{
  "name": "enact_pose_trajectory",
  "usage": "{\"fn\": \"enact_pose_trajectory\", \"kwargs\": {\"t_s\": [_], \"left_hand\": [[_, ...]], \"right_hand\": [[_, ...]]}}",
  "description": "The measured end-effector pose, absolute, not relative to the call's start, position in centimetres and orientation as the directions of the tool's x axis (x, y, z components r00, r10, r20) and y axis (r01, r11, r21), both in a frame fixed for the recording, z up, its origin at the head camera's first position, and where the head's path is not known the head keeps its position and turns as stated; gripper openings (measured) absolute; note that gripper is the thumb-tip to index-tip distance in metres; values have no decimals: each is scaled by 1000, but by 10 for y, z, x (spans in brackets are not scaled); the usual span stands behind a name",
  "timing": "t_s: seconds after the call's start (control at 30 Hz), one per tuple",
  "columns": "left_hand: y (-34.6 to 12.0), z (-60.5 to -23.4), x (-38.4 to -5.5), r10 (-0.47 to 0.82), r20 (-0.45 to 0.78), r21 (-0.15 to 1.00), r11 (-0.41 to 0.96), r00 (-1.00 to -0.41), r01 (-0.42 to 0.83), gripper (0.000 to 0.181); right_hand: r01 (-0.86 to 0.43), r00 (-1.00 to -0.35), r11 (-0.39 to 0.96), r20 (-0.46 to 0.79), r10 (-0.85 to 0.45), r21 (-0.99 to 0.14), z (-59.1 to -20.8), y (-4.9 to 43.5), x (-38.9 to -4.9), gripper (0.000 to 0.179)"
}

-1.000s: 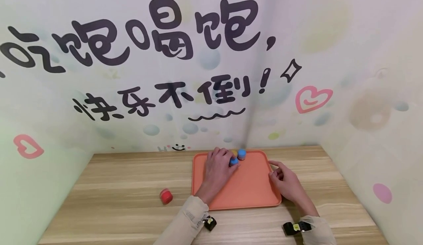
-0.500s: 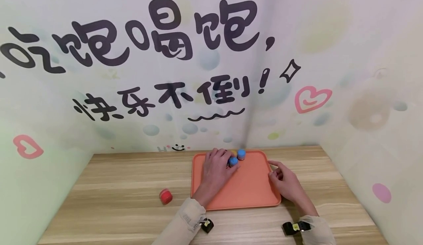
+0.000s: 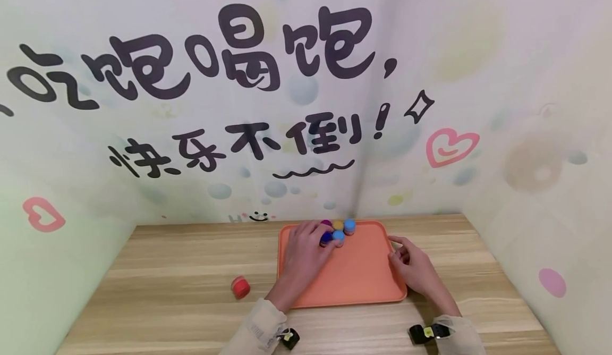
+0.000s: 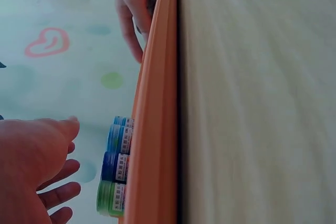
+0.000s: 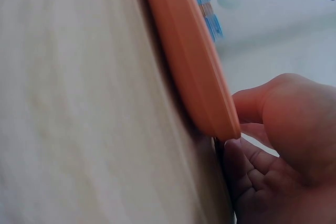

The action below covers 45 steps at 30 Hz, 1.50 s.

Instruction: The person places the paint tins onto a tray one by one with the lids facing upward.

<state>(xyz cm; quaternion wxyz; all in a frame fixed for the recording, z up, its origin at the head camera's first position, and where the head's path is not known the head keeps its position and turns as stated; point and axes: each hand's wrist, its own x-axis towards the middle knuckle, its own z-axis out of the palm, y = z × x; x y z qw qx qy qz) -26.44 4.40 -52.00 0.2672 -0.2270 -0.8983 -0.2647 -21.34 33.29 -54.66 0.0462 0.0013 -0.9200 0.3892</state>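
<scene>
Small lidded jars stand in two rows at the back of the orange tray (image 3: 363, 275). A purple jar (image 3: 326, 222), a yellow jar (image 3: 338, 225) and a blue jar (image 3: 349, 226) are behind; a dark blue jar (image 3: 326, 238) and a light blue jar (image 3: 338, 237) are in front. My left hand (image 3: 306, 248) is over the left part of the group, fingers spread and apart from the jars in the left wrist view. A green jar (image 4: 111, 198) shows there, hidden under the hand in the head view. My right hand (image 3: 417, 265) pinches the tray's right rim between thumb and fingers.
A red jar (image 3: 240, 287) lies tilted on the wooden table (image 3: 181, 270), left of the tray. Behind the table rises a printed wall (image 3: 306, 195), with side walls at left and right. Both wrists wear black straps.
My left hand has drawn left and loosened from the jars, uncovering the dark blue and purple ones. My right hand stays at the tray rim. The head view has shifted slightly.
</scene>
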Motion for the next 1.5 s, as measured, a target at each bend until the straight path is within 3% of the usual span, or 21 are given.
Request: {"fn": "enact_pose_trajectory", "kwargs": {"t_s": [0.57,0.83,1.5], "left_hand": [[-1,-519,-249,248,534,327,821,-809,468,23],[-17,-522,-247,240,575,346,794,-782,499,20],[-69,-525,-238,201,557,350,823,-806,448,10]], "right_hand": [[-25,-997,688,70,38,-726,-545,332,-212,43],[-29,-997,688,75,37,-725,-546,332,-212,43],[-44,-995,691,93,34,-721,-549,332,-212,42]]}}
